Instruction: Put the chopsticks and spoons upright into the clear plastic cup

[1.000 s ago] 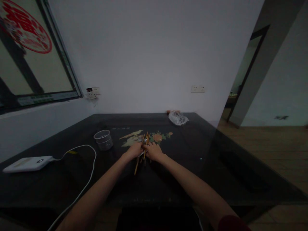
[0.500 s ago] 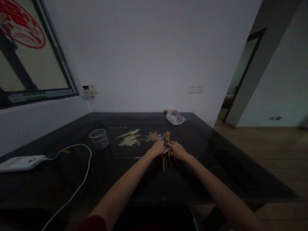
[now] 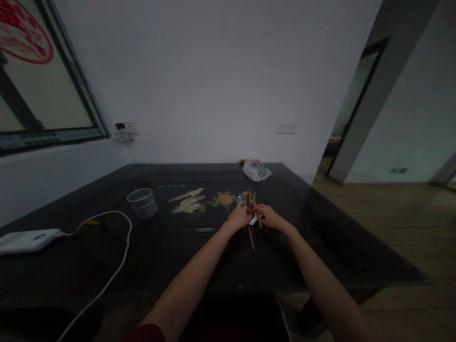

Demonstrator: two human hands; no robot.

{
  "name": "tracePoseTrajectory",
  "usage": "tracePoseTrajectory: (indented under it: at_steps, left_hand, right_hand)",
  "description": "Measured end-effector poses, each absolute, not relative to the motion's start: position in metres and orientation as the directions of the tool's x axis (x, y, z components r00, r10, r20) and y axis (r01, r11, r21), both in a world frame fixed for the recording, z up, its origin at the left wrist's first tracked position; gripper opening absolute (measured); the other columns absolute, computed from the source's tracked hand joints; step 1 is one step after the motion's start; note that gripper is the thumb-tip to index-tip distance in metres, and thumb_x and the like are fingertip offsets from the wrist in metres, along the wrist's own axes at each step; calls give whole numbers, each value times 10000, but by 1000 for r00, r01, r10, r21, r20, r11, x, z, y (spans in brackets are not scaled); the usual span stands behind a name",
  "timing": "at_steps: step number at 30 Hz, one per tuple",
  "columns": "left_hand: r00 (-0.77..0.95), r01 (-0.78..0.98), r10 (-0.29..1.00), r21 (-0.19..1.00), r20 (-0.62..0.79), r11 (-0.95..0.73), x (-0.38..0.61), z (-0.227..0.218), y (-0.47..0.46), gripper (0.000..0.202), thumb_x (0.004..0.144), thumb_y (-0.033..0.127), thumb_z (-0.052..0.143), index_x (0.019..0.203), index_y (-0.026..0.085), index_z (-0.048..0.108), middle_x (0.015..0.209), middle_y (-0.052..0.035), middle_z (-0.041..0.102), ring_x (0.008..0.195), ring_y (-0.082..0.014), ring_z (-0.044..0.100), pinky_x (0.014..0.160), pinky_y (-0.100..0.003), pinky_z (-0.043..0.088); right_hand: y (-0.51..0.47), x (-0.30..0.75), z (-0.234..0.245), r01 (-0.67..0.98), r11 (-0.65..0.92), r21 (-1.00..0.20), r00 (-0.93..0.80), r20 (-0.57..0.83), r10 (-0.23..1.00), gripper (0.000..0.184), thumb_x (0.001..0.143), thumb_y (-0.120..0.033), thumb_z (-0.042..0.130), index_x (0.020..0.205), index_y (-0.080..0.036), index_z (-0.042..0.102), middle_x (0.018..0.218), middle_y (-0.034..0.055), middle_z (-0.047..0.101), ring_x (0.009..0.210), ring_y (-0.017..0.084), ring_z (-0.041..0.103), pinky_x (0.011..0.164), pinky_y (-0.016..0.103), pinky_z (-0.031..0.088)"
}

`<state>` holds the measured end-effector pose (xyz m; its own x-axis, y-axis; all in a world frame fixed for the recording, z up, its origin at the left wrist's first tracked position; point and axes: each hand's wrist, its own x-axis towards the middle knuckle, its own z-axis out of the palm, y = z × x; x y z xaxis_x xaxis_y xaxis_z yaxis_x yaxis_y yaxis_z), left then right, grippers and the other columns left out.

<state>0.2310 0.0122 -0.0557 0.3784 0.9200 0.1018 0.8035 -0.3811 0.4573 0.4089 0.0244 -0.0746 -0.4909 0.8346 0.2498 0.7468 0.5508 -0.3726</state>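
Observation:
Both hands meet over a loose bundle of wooden chopsticks [image 3: 251,241] and metal spoons on the dark table. My left hand [image 3: 238,217] is closed around the bundle's left side; a spoon's rounded bowl [image 3: 241,199] shows just beyond its fingers. From the right, my right hand [image 3: 269,218] pinches chopsticks near their middle. A pale flat handle [image 3: 253,220] lies between the two hands. Chopstick tips poke out at the far side and the near side, at differing angles. Which pieces each hand grips is partly hidden by the fingers.
A clear plastic cup [image 3: 143,203] stands left of the hands. Farther left, a white device [image 3: 28,241] trails a white cable [image 3: 125,254] over the table's front edge. A crumpled clear plastic bag [image 3: 255,171] lies by the wall. Beneath the hands is the dark table [image 3: 178,266].
The hands have moved slightly apart, and the chopsticks between them are more spread and tilted. More of the pale handle shows. The camera view has shifted a little.

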Motion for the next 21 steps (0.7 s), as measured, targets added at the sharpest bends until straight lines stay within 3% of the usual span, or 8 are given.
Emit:
tracePoseTrajectory:
  at_steps: [7, 12, 21]
  left_hand:
    - [347, 807, 933, 476, 97, -349, 229, -53, 10, 339, 830, 386, 509, 1085, 186, 606, 1126, -113, 576, 1066, -238, 574, 908, -327, 467]
    - [319, 847, 947, 436, 37, -303, 226, -48, 6, 413, 836, 428, 486, 1177, 204, 550, 1195, -145, 513, 1028, -271, 598, 897, -387, 470]
    - [292, 884, 956, 371, 36, -284, 221, -40, 6, 469, 849, 469, 466, 1258, 241, 471, 1239, -147, 492, 1072, -293, 579, 886, -406, 467]
  right_hand:
    - [25, 416, -74, 718, 559, -416, -499, 253, 829, 404, 699, -143, 625, 1101, -177, 619, 1177, 118, 596, 1124, 245, 541, 981, 401, 380]
    - [24, 420, -69, 633, 597, -493, -504, 324, 801, 501, 648, -82, 610, 1142, -169, 605, 1215, 115, 593, 1150, 237, 533, 1006, 390, 382]
    - [20, 422, -58, 724, 429, -540, -230, 397, 889, 315, 734, -74, 526, 1001, -170, 663, 1042, 85, 663, 994, 199, 600, 898, 337, 450]
